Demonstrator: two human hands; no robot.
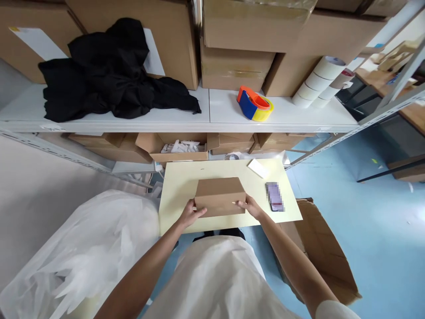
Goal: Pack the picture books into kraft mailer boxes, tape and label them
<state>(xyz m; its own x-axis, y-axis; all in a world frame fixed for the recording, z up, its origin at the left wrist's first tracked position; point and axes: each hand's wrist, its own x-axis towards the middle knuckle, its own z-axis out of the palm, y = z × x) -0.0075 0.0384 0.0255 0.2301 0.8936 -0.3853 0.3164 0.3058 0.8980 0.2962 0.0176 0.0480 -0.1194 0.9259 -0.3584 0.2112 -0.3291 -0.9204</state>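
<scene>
A closed brown cardboard box [219, 197] is at the near part of a pale yellow table [179, 177]. My left hand [191, 214] grips its left end, thumb across the front face and fingers around the side. At the opposite end, my right hand [249, 205] holds the box the same way, its thumb on the front face. Whether the box rests on the table or is slightly raised, I cannot tell. To the right of the box lie a phone [275, 196] and, farther back, a small white rectangular item [258, 168].
Behind the table, a shelf [226, 108] carries black cloth [113, 75], a tape dispenser [254, 104], tape rolls [320, 82] and large cartons [239, 66]. A bulky translucent plastic bag [109, 239] stands at left. An open carton [325, 252] sits on the floor at right.
</scene>
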